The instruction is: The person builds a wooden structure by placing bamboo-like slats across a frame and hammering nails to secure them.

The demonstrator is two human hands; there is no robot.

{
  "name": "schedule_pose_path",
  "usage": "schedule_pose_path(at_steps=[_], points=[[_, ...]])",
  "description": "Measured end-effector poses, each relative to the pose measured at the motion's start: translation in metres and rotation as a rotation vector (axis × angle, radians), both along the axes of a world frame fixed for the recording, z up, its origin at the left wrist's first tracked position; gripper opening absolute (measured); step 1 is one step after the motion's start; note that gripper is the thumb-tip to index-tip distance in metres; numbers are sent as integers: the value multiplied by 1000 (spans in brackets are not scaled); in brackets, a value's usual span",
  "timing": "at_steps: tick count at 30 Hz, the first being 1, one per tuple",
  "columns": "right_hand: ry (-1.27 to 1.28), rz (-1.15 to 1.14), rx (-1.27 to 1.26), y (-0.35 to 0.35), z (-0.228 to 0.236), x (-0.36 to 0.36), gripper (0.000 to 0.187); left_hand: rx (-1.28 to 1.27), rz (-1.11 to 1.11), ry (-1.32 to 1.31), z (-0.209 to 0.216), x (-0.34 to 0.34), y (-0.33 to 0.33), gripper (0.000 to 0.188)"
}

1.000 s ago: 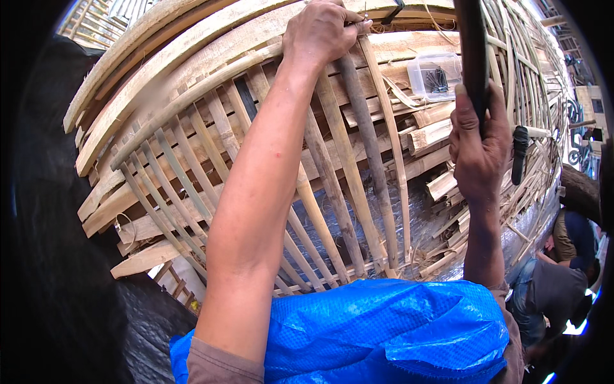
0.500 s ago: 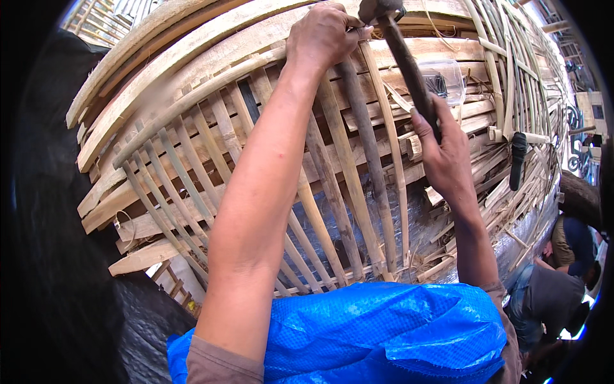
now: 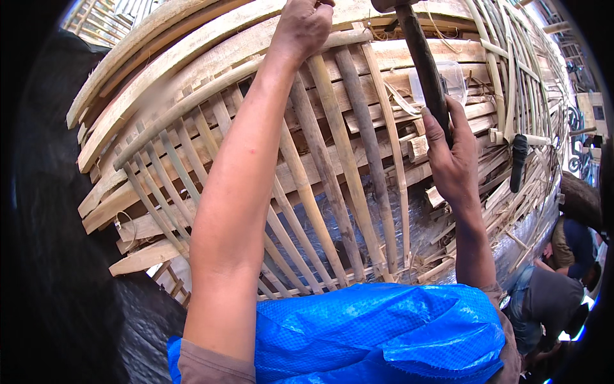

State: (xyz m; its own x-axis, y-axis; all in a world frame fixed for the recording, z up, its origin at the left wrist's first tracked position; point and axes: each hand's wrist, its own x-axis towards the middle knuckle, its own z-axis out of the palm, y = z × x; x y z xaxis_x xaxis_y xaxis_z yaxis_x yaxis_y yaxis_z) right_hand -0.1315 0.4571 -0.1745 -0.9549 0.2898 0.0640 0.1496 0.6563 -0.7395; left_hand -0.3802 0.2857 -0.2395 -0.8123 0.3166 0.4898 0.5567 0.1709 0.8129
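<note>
One blue sheet (image 3: 377,333) nearest you. Your right hand (image 3: 453,150) wrapped tight round the hammer (image 3: 419,61). Bamboo frame (image 3: 336,121) ahead, under your left forearm (image 3: 236,179): slats (image 3: 365,128) already in place along its far rail (image 3: 348,38); how many are fixed, hence what's left, can't tell. Clear box (image 3: 455,80) behind the hammer. Farthest, your left hand (image 3: 304,29) by the rail, fingers curled, any hold unclear.

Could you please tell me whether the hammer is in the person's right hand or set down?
In the right hand: it grips the hammer by its dark handle.
</note>
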Motion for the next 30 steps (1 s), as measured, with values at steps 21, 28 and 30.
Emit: schedule_pose_path(at_steps=[21, 28, 30], points=[[6, 52, -6, 7, 17, -8, 34, -686, 404, -70, 20, 33, 34, 23], [155, -4, -242, 0, 43, -12, 36, -652, 490, -13, 8, 31, 39, 32], [63, 48, -40, 9, 16, -6, 35, -655, 512, -11, 4, 22, 40, 34]])
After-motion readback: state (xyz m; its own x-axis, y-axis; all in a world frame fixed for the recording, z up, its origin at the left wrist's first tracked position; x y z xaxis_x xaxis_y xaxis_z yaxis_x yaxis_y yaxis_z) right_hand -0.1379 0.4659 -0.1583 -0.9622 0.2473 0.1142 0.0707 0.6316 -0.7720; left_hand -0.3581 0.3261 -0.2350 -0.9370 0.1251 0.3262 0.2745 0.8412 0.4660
